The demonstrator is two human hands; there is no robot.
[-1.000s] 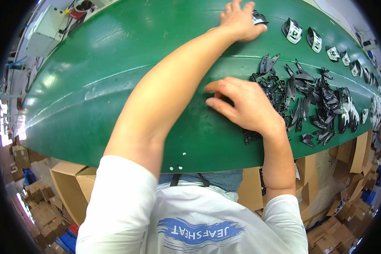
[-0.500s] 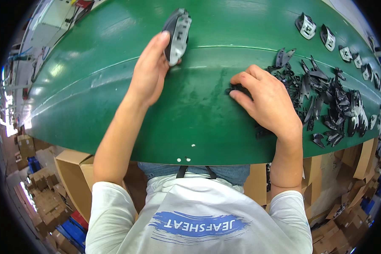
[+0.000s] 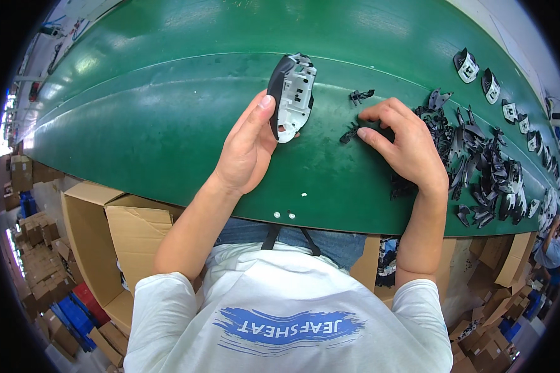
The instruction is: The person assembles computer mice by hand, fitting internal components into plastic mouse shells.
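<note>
A curved plastic shell (image 3: 295,99), like that of a computer mouse, is in my left hand (image 3: 249,140). Its outer side is black, and the pale grey inner side with slots faces up. My thumb lies along its black edge; the other fingers are mostly hidden behind it. My right hand (image 3: 401,140) hovers low over the table, thumb and forefinger apart. Just by its thumb tip lies a small black plastic part (image 3: 349,133); whether they touch I cannot tell. A similar small black bracket (image 3: 361,96) rests a little farther off.
The green table (image 3: 186,118) carries a heap of black plastic parts (image 3: 463,140) right of my right hand. Several black and grey shells (image 3: 466,66) line the far right. Tiny white pieces (image 3: 291,216) lie near the front edge. Cardboard boxes (image 3: 140,230) stand below.
My left hand has brought the shell nearer, turning its inner side up. The small black parts by my right hand now show as two separate pieces; its thumb and forefinger are near one.
</note>
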